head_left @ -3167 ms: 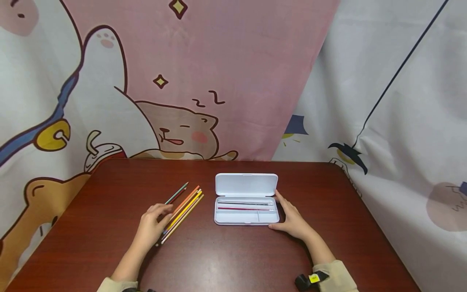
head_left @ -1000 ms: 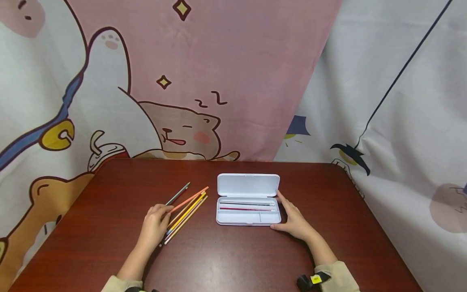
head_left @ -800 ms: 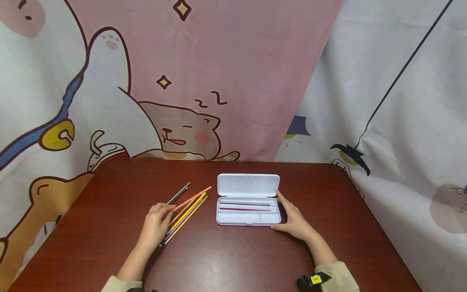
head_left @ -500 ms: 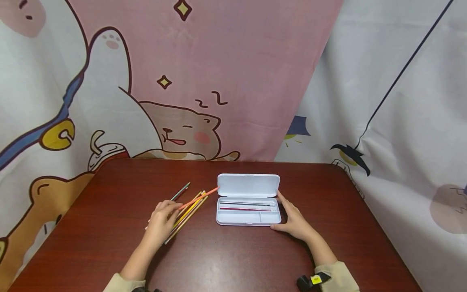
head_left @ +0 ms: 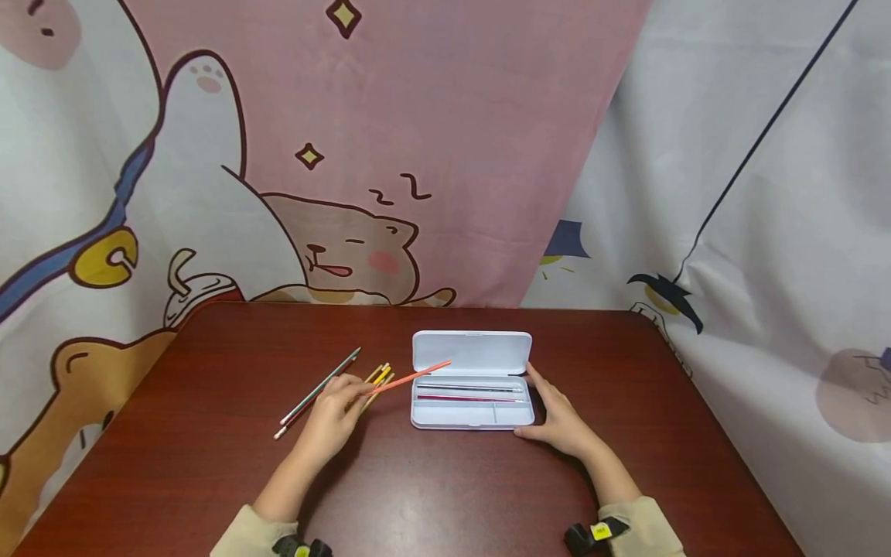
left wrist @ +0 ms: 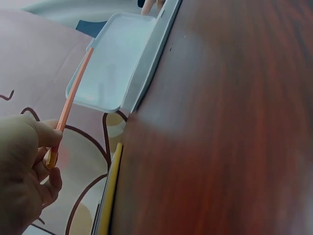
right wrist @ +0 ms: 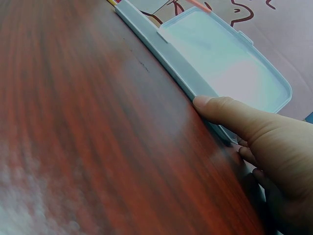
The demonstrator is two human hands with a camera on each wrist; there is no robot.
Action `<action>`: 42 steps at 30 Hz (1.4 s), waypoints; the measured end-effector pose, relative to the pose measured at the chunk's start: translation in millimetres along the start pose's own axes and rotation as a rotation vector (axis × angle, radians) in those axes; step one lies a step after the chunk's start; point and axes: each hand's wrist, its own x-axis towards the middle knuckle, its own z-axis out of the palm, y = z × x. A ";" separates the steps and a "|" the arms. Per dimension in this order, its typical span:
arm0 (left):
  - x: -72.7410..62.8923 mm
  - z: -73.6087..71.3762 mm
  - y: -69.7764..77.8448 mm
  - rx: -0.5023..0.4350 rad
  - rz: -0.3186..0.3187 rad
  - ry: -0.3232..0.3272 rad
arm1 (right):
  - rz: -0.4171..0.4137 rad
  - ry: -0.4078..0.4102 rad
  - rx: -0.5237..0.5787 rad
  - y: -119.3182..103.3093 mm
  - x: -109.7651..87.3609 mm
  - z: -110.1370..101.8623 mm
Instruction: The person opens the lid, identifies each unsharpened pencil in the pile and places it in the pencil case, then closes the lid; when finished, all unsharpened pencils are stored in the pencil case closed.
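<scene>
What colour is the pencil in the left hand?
Orange pencil; clearest in the left wrist view.

Dressed in plain beige sleeves, left sleeve (head_left: 250, 534) and right sleeve (head_left: 640, 530) looking like a matching pair. Cut off short of the wrists, so bare forearm from cuff down to a bare left hand (head_left: 332, 418) and an equally bare right hand (head_left: 562, 424). Kitted out with black bands too: left band (head_left: 285, 545) plus a chunky black camera (head_left: 321, 549), same deal with the right band (head_left: 617, 526) over towards the table's (head_left: 696, 433) right edge. Also sporting a bright yellow label (head_left: 600, 531) on that one, dark print too tiny to read.
</scene>
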 end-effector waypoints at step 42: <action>49.5 86.6 15.7 -0.031 0.149 -0.313 | -0.038 0.012 -0.012 0.7 1.4 -0.3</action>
